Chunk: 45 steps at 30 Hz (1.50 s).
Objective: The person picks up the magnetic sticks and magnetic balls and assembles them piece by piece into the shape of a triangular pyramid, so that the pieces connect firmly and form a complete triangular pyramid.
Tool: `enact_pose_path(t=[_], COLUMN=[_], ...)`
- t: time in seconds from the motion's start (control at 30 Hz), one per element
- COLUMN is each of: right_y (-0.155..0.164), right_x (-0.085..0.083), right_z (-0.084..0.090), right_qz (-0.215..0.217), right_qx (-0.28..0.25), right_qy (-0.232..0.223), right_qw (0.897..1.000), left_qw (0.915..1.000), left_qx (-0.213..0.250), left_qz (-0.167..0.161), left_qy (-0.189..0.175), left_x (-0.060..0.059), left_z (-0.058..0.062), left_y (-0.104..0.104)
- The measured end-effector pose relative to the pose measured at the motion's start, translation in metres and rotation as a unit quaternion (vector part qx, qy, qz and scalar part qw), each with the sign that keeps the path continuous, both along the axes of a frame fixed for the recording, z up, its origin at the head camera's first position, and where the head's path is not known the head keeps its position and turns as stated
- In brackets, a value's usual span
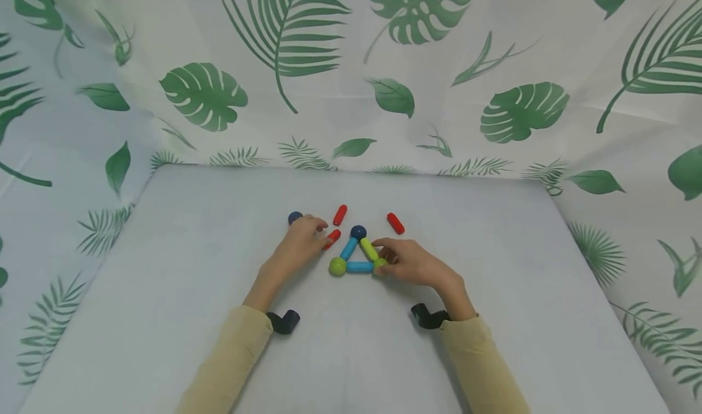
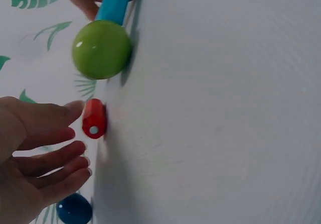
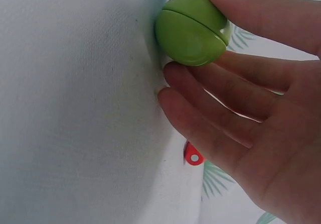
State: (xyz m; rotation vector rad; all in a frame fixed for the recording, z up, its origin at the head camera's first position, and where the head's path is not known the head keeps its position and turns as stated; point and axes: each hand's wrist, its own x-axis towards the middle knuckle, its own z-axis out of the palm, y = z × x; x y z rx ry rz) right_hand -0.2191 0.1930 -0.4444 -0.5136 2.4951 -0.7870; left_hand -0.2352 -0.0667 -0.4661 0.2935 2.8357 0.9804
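Right hand: your right hand [image 1: 414,261] lies on the table with its fingers nearly straight, fingertips against the green ball [image 3: 192,29] at the right corner of the triangle; thumb above it, fingers below, a light pinch rather than a wrapped grip.
Left hand: your left hand [image 1: 300,238] is relaxed and spread, fingers [image 2: 60,156] straight, the tips touching or just beside a red rod [image 2: 94,118]; it grips nothing.
Triangle: it sits flat between your hands, a dark blue ball [image 1: 358,231] on top, a blue rod [image 1: 348,248] down the left side, a yellow-green rod [image 1: 368,249] down the right, another blue rod [image 1: 359,267] along the base, and a second green ball [image 1: 337,266] at the left corner.
Loose pieces: another dark blue ball [image 1: 295,217] lies just beyond your left hand; two more red rods [image 1: 340,214] [image 1: 395,223] lie behind the triangle, apart from it.
Surface: a pale table [image 1: 493,316], with leaf-print cloth [image 1: 384,66] hung around it.
Sleeves: tan, both arms.
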Motion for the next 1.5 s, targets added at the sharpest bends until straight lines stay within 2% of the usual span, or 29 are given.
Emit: enact_pose_path(t=[0.17,0.37,0.67,0.93,1.17,1.27,1.37,1.5], right_y=[-0.003,-0.005,-0.002,-0.001,0.001,0.002,0.001,-0.001], right_x=[0.000,0.000,0.002,0.002,0.004,0.002,0.001,0.002], right_z=[0.000,0.001,0.003,0.004,0.002,0.002,0.002,0.002], right_qz=[-0.001,0.001,0.009,0.004,-0.003,0.004,0.008,0.006], right_qx=[-0.007,-0.006,-0.015,-0.015,-0.010,-0.014,-0.012,-0.009], right_qy=[-0.001,-0.010,-0.015,-0.016,-0.024,-0.014,-0.009,-0.010], right_qw=[1.000,1.000,1.000,1.000,1.000,1.000,1.000,1.000], left_qw=[0.9990,0.9989,0.9995,0.9946,0.9828,0.9816,0.9836,0.9873], left_qx=[-0.035,-0.036,0.029,0.103,0.175,0.183,0.178,0.158], left_qz=[-0.023,-0.026,-0.012,-0.011,-0.057,-0.055,-0.030,-0.016], left_qy=[-0.015,-0.019,-0.007,0.008,-0.011,-0.013,-0.010,-0.005], left_x=[-0.005,-0.007,-0.001,0.007,0.016,0.020,0.026,0.034], left_z=[-0.006,-0.006,0.001,0.009,0.009,0.014,0.017,0.016], left_y=[0.009,0.010,0.010,0.022,0.037,0.037,0.030,0.022])
